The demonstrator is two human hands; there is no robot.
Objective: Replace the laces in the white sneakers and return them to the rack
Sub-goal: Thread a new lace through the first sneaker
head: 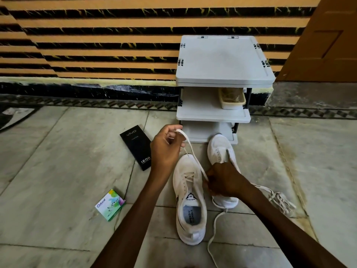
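Below the left hand point(167, 147), lace point(194, 156) drawn taut.
End pinched there; gripped lower by the right hand point(224, 180), at the sneaker point(181, 176).

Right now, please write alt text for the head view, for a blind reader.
Two hands lace a white sneaker on the floor: the left hand pinches the lace up, the right hand holds it at the eyelets. A second sneaker stands before a white rack; a black box and a green box lie left.
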